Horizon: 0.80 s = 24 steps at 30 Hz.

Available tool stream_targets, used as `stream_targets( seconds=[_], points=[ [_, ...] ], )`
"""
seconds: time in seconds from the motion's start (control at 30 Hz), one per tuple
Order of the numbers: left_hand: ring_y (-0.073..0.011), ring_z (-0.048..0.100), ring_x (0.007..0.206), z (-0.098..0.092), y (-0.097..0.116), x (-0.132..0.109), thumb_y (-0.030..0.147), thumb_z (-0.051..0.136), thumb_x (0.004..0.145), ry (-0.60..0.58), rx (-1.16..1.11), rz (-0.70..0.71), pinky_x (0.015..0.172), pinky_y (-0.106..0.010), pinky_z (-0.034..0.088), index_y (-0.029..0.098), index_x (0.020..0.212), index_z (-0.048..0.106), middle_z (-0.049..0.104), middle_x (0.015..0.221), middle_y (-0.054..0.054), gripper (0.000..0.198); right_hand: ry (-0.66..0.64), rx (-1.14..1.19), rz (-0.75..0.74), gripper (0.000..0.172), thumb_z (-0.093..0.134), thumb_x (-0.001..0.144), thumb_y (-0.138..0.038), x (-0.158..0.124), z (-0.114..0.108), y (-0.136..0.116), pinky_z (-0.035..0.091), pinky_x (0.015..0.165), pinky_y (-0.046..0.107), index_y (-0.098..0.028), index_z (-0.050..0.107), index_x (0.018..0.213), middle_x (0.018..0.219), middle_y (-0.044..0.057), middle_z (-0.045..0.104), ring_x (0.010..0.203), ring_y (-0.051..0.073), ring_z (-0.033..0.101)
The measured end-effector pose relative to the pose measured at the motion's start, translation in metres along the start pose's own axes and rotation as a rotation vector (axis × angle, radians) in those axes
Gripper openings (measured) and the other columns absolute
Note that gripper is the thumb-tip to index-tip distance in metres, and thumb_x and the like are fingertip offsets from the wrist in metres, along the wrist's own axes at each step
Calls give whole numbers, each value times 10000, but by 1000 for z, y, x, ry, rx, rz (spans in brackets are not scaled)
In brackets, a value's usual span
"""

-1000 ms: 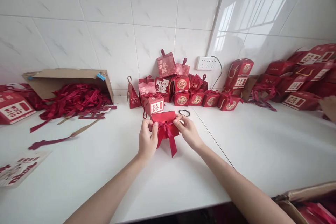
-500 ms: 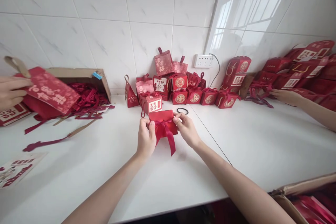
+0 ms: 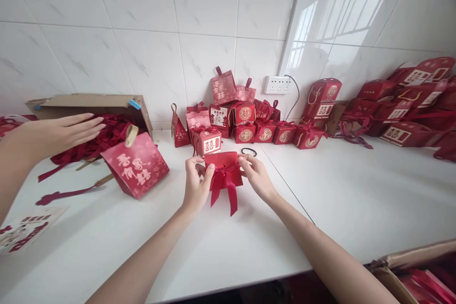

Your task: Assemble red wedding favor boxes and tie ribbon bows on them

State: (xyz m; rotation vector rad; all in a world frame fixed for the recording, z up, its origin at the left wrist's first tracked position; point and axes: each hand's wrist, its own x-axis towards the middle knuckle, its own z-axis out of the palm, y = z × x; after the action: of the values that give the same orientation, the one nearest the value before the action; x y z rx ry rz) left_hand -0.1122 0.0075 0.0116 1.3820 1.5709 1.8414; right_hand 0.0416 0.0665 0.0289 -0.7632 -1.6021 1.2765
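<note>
A small red gift box (image 3: 221, 159) is between my hands above the white table, a dark red ribbon (image 3: 231, 197) tied in a bow across its front with two tails hanging down. My left hand (image 3: 197, 183) is closed on the box's left side, thumb in front. My right hand (image 3: 257, 176) pinches at its upper right corner; whether those fingers also hold part of the bow is hidden. Just behind the box stands a finished-looking red box with a white label (image 3: 211, 145). A black ring-shaped band (image 3: 248, 152) lies behind my right hand.
At left, another person's hand (image 3: 71, 135) is over a cardboard box (image 3: 96, 100) spilling red ribbons. A red box with a tan loop (image 3: 137, 166) stands nearby. Several red gift boxes (image 3: 265, 131) line the wall; more (image 3: 399, 133) are piled right. An open carton (image 3: 420, 254) is at lower right.
Both ribbon tails now hang apart in front of my box. The other person at left has let go of the tan-looped box, now on the table. The hand at right has left the view.
</note>
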Motion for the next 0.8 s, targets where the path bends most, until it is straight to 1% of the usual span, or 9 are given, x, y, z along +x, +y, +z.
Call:
stream_targets(
  seconds=[0.1,0.23,0.3,0.4,0.5,0.57,0.63,0.7,0.8],
  points=[
    [-138,490,768,-1,0,1,402,544,798,40,80,121,694,-270,436,218,802,407,439,887,-17,229,14,-75,-24,386,556,776,-540,1,-1,0,495,783,337,-182,472,660,1186,108,582,897,192,626],
    [-160,491,844,-1,0,2,348,503,831,36,168,204,718,-283,449,209,699,404,432,900,-35,217,25,-97,-43,360,614,735,-495,3,-1,-2,487,819,355,-182,478,622,1186,111,582,947,215,629],
    [-164,493,851,-1,-1,3,337,492,841,32,176,222,716,-286,456,208,695,411,440,904,-39,211,35,-48,-21,363,620,725,-501,3,-1,-2,501,785,340,-182,478,627,1186,112,582,948,218,633],
    [-163,494,847,0,-4,3,331,503,837,28,187,244,718,-284,457,206,695,417,444,900,-40,208,37,37,-2,373,615,724,-523,3,0,-3,520,673,303,-191,453,673,1145,100,594,910,215,644],
    [-135,506,757,1,-4,3,349,526,826,0,97,164,682,-271,455,214,836,430,466,904,-27,166,20,39,-42,345,594,752,-509,1,1,-2,518,636,278,-210,424,747,1076,66,606,919,201,636],
    [-113,505,685,0,-3,3,366,529,826,-38,14,66,643,-261,455,230,1036,405,504,963,-28,279,8,12,-73,324,591,761,-488,1,2,-1,522,661,278,-217,414,780,1064,53,596,946,192,623],
    [-106,506,680,-1,-1,4,376,521,830,-64,15,3,637,-262,461,249,1183,369,515,1088,-50,405,-2,-9,-93,314,585,765,-478,1,3,1,527,684,289,-217,412,790,1068,49,582,951,187,616],
    [-129,529,783,-2,0,5,377,514,829,-68,83,-10,707,-289,473,259,1221,400,485,1200,-65,424,-7,-17,-98,304,565,779,-479,1,3,2,529,689,298,-215,415,788,1065,50,575,933,186,618],
    [-204,518,1043,-3,0,6,381,537,812,-49,100,18,860,-346,458,248,1184,457,485,1221,-73,402,-26,-23,-95,277,524,812,-471,1,3,2,526,692,304,-215,420,789,1062,53,577,926,186,621]
  ],
)
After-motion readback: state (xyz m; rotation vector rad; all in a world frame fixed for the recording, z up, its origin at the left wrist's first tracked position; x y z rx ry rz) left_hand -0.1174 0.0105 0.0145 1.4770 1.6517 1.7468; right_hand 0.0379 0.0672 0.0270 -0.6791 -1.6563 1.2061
